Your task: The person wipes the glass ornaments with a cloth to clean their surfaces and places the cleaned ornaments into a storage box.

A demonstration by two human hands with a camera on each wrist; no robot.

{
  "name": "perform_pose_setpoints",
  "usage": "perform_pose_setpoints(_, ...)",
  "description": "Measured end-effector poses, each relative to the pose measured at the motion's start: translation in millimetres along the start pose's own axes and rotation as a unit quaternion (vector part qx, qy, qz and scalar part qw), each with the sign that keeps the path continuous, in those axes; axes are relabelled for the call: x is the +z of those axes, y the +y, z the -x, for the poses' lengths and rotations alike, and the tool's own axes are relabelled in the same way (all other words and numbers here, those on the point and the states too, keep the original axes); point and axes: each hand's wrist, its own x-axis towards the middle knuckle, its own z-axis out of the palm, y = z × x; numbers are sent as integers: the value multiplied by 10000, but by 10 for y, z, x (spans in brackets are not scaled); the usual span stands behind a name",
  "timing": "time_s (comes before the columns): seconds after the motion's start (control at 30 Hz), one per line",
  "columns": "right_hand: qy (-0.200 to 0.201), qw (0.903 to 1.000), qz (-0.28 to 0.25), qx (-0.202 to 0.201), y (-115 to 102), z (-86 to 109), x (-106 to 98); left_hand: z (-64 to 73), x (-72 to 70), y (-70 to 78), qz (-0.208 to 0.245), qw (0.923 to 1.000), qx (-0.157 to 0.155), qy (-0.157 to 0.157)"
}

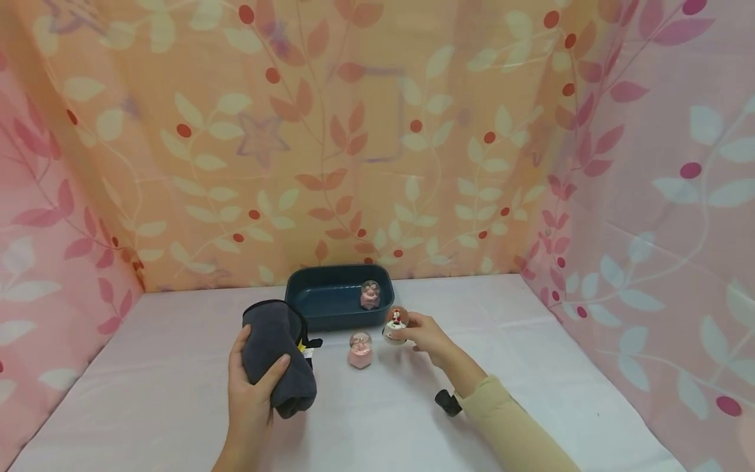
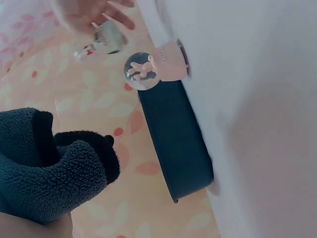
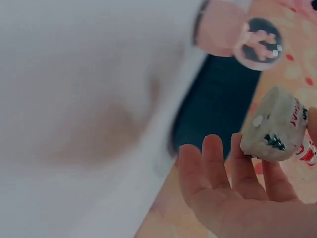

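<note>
My left hand [image 1: 250, 377] grips a dark grey towel [image 1: 274, 354], rolled up and edged in black, with a small yellow and white tag. In the left wrist view the towel [image 2: 64, 173] shows its fuzzy surface and black trim. My right hand [image 1: 430, 337] pinches a white-based Christmas snow globe [image 1: 395, 326] with a red and white figure inside, held close to the near right corner of the blue tray. Seen from the right wrist, the globe's base [image 3: 277, 126] bears red lettering and a green tree. A pink snow globe [image 1: 360, 351] stands upright on the table between both hands.
The deep dark blue tray [image 1: 336, 321] sits at the back of the table, with a second pink snow globe [image 1: 369, 296] inside at its right end. A small black object [image 1: 448, 402] lies beside the right sleeve. Patterned cloth walls [image 1: 330, 151] enclose the white table [image 1: 177, 380].
</note>
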Motion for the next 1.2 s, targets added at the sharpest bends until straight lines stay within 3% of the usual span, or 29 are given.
perform_pose_setpoints(0.2, -248, 9958, -856, -218, -126, 102, -19, -7, 24, 4, 91, 9999, -84, -13)
perform_pose_setpoints(0.53, -392, 9776, -1993, -558, -193, 216, 5, 27, 105, -64, 226, 9995, -86, -184)
perform_pose_setpoints(0.63, -757, 9640, -2429, -768, -201, 255, -10, 23, 116, -81, 224, 9995, -163, -181)
perform_pose_setpoints(0.8, -1548, 9305, -3125, -1118, -242, 300, -30, 25, 151, -77, 295, 9992, -248, -111)
perform_pose_setpoints(0.9, -1688, 9202, -3301, -1258, -246, 320, -33, 33, 184, -80, 378, 9990, -206, -121)
perform_pose_setpoints(1.2, -1780, 9128, -3300, -1620, -234, 372, 11, 27, 256, -80, 476, 9984, -173, -234)
